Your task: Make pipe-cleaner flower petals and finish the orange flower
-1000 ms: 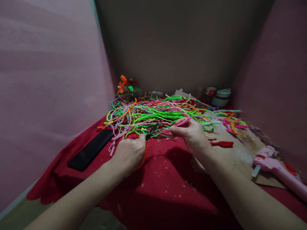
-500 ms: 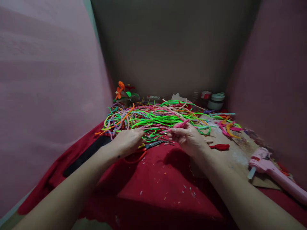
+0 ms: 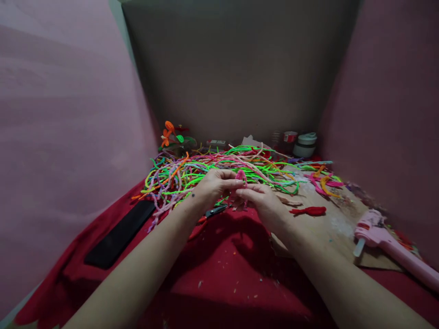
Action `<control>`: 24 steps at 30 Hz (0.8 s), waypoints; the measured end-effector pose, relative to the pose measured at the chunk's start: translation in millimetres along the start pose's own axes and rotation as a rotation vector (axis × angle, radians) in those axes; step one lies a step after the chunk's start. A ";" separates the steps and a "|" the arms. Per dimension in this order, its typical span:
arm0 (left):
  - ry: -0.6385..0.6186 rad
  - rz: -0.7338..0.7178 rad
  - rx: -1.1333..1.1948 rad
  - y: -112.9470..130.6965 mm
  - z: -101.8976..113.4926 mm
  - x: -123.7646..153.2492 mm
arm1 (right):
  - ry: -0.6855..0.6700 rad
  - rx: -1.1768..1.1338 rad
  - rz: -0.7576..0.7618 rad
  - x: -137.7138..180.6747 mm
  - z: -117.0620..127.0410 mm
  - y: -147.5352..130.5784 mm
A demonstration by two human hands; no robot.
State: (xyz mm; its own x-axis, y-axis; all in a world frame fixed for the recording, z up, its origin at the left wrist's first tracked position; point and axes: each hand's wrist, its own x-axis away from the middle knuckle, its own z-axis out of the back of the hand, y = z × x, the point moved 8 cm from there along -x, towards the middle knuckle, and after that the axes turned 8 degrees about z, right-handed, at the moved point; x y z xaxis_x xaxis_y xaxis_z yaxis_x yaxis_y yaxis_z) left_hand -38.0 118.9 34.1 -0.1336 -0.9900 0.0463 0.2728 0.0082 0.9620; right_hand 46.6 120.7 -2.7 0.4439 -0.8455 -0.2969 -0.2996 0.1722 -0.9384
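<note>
My left hand (image 3: 213, 185) and my right hand (image 3: 262, 202) meet over the red cloth (image 3: 222, 269), both pinching a short pink pipe cleaner (image 3: 241, 176) that stands up between the fingertips. Just beyond them spreads a tangled heap of pipe cleaners (image 3: 219, 167), mostly neon green, with pink, orange and purple ones mixed in. Scissors (image 3: 211, 212) with red handles lie on the cloth right under my left wrist, partly hidden by it.
A black flat bar (image 3: 118, 235) lies at the left on the cloth. A pink glue gun (image 3: 391, 244) rests on cardboard (image 3: 332, 219) at the right, near a red piece (image 3: 310, 210). An orange pipe-cleaner flower (image 3: 168, 132) and small jars (image 3: 305, 144) stand at the back wall.
My left hand has let go of the scissors, which now lie on the cloth, and has moved right to join my right hand on the pink pipe cleaner.
</note>
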 end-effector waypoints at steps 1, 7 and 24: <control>-0.029 0.019 0.050 -4.0 1.7 -0.8 | 0.048 0.035 0.014 -0.4 4.8 -2.6; -0.113 0.157 0.143 -23.3 0.8 -0.6 | 0.190 0.164 0.043 -0.2 20.4 -7.9; -0.307 0.222 0.228 -38.1 -0.9 4.5 | 0.058 -0.241 -0.137 1.3 4.4 16.7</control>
State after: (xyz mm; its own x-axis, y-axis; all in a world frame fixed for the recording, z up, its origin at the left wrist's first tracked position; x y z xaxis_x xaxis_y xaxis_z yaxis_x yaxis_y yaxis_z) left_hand -48.1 114.0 -2.6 -0.3813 -0.8733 0.3031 0.1146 0.2807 0.9529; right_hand 45.9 124.6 -19.6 0.4476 -0.8811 -0.1527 -0.4352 -0.0654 -0.8979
